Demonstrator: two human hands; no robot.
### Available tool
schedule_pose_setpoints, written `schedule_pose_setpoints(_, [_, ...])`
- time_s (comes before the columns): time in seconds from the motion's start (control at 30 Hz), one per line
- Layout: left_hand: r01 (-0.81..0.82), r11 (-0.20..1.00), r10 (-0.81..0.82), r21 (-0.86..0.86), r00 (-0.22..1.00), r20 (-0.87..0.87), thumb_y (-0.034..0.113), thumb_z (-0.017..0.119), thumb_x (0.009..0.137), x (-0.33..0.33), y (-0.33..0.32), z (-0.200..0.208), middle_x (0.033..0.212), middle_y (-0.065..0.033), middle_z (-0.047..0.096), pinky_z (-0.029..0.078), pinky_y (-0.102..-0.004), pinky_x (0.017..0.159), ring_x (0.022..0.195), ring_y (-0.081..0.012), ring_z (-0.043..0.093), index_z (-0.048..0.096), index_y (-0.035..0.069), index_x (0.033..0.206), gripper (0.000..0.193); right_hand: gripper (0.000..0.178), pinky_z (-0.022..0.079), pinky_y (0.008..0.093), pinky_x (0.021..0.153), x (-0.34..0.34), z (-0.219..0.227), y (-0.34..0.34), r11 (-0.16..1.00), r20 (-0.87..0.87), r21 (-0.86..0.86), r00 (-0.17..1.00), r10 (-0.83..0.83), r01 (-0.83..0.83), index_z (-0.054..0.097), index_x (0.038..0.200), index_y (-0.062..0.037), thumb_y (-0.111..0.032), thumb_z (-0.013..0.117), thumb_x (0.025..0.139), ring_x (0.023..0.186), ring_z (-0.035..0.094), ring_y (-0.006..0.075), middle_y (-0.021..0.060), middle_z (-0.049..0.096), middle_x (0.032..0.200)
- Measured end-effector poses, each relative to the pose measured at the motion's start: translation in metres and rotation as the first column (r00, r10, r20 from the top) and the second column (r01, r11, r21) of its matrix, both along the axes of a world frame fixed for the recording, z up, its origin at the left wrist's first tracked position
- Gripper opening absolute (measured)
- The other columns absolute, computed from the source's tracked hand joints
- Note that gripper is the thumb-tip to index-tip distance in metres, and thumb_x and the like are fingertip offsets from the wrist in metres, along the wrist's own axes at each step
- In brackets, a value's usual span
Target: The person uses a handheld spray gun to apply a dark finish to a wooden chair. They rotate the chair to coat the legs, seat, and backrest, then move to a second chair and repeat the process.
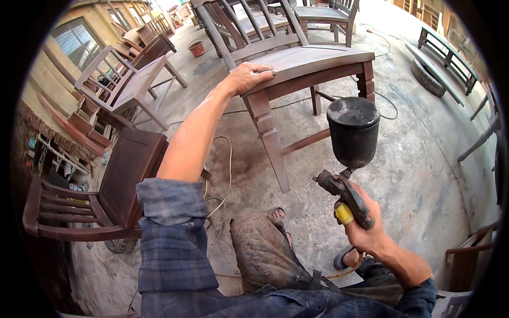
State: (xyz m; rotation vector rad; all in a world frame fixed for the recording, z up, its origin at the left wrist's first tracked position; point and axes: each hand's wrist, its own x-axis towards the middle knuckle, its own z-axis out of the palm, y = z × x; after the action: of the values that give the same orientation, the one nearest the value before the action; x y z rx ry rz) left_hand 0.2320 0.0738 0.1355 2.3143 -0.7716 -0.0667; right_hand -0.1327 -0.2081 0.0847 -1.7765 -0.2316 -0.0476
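Note:
My left hand (245, 79) grips the near left corner of a wooden chair's seat, fingers over its top. The chair (318, 61) has a greyish seat, a slatted back and reddish-brown legs. My right hand (366, 222) is closed round the handle of a spray gun (339, 188), with yellow wrapping at one finger. A black lidded paint cup (354, 135) sits on top of the gun, in front of the chair's lower frame. The gun's nozzle points left, apart from the chair. A hose runs down from my right hand.
A dark brown chair (130, 180) lies tipped at my left; another chair (127, 87) stands beyond it. More chairs (326, 13) are behind the gripped one. A red bucket (196, 49), a tyre (427, 78) and a dark bench frame (450, 58) stand farther off. A pale cable (230, 169) trails over the concrete floor.

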Motion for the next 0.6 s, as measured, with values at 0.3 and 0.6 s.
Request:
schedule_pose_setpoints(0.3, [-0.010,1.000,0.009,-0.022,1.000,-0.029,0.045,0.074,0.090,-0.001,-0.002,-0.004,0.134,-0.0147,0.070,0.046,-0.0328,0.108,0.126,-0.0232,0.063,0.070,0.007,0.133,0.058,0.048,0.052,0.0293,0.085,0.030,0.029,0.016,0.990,0.123,0.128,0.990,-0.073,0.057,0.055,0.139,0.0064,-0.001,0.065,0.093,0.091,0.065,0.0168,0.0158,0.069,0.106])
schedule_pose_setpoints(0.6, [-0.019,1.000,0.019,-0.005,0.999,0.027,0.041,0.069,0.097,-0.007,-0.007,0.001,0.129,-0.0098,0.072,0.046,-0.0298,0.104,0.117,-0.0152,0.062,0.071,0.007,0.133,0.049,0.048,0.052,0.0288,0.078,0.012,-0.021,0.001,0.998,0.016,0.036,0.998,-0.053,0.052,0.056,0.139,0.0038,-0.001,0.066,0.093,0.083,0.064,0.0153,0.0130,0.069,0.094])
